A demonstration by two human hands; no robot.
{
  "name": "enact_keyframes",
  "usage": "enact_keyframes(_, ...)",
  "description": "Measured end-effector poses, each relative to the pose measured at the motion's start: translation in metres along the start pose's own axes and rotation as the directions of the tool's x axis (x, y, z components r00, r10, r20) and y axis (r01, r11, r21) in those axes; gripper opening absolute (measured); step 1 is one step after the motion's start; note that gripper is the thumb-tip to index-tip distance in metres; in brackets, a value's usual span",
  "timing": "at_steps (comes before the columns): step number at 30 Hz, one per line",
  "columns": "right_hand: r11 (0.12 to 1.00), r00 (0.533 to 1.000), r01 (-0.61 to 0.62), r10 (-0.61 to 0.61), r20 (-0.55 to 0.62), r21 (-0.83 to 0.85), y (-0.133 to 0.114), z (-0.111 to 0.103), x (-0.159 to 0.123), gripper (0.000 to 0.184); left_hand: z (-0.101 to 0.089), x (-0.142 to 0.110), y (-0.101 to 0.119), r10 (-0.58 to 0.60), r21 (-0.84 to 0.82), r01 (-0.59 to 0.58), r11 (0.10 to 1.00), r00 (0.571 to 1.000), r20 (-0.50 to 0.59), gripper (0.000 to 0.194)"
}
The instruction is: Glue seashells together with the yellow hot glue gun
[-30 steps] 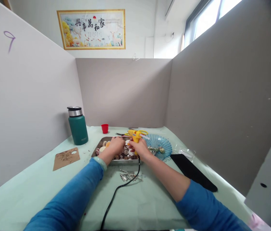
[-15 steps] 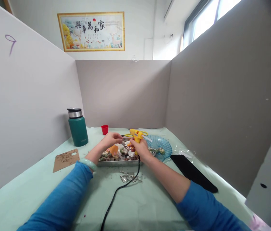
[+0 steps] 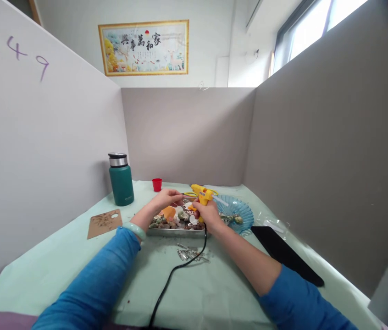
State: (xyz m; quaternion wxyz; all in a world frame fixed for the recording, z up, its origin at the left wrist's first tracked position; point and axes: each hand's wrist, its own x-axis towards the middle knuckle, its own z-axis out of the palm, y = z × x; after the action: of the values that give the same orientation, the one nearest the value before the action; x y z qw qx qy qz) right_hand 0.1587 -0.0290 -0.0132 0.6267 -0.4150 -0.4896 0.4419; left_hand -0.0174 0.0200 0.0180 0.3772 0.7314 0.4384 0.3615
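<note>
My right hand (image 3: 209,214) is wrapped round a yellow hot glue gun (image 3: 203,191), its nozzle pointing left and a clear glue stick (image 3: 220,200) jutting from the back. Its black cord (image 3: 171,275) runs down toward the table's front edge. Left of the glue gun, my left hand (image 3: 167,198) is closed in a pinch over the tray; what its fingertips hold is too small to make out. Beneath both hands lies a metal tray (image 3: 176,233) of shells and small stones, with an orange shell (image 3: 169,213) among them.
Several small metal clips (image 3: 192,253) lie in front of the tray. A blue scalloped plate (image 3: 245,211) and a black flat strip (image 3: 286,254) are at right. At left stand a green bottle (image 3: 121,185), a red cup (image 3: 157,184) and a brown card (image 3: 103,224). Grey partitions (image 3: 187,137) enclose the table.
The whole view has shifted, so things appear farther right. Both hands remain over the tray, the right still holding the glue gun and the left still pinched beside it.
</note>
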Motion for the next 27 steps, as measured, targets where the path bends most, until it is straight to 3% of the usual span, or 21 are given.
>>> enact_keyframes(2, 1.0, 1.0, -0.005, 0.005, -0.003, -0.006, 0.001, 0.0, 0.0, 0.015, -0.01, 0.0, -0.002, 0.015, 0.313, 0.002, 0.95, 0.999, -0.051, 0.022)
enact_keyframes(4, 1.0, 1.0, -0.014, 0.014, 0.0, -0.003, 0.001, 0.0, 0.0, 0.016, -0.02, 0.0, -0.005, 0.0, 0.595, 0.046, 0.802, 0.997, -0.077, 0.022)
enact_keyframes(6, 1.0, 1.0, -0.015, 0.015, 0.007, 0.003, 0.001, 0.0, -0.001, 0.017, -0.027, -0.001, -0.01, -0.053, 0.721, 0.081, 0.689, 0.997, -0.062, 0.03)
enact_keyframes(13, 1.0, 1.0, -0.012, 0.012, 0.013, -0.015, -0.002, -0.001, -0.004, 0.016, -0.033, -0.006, -0.016, -0.111, 0.783, 0.07, 0.618, 0.994, -0.001, 0.04)
enact_keyframes(21, 0.999, 0.999, -0.047, 0.047, 0.008, -0.011, 0.004, 0.0, 0.002, 0.018, -0.039, -0.006, 0.0, -0.023, 0.767, -0.019, 0.641, 0.999, 0.044, 0.031)
enact_keyframes(27, 0.999, 0.998, -0.049, 0.049, 0.042, -0.011, 0.004, 0.0, 0.001, 0.017, -0.047, -0.01, -0.004, -0.263, 0.845, 0.079, 0.529, 0.962, 0.075, 0.028)
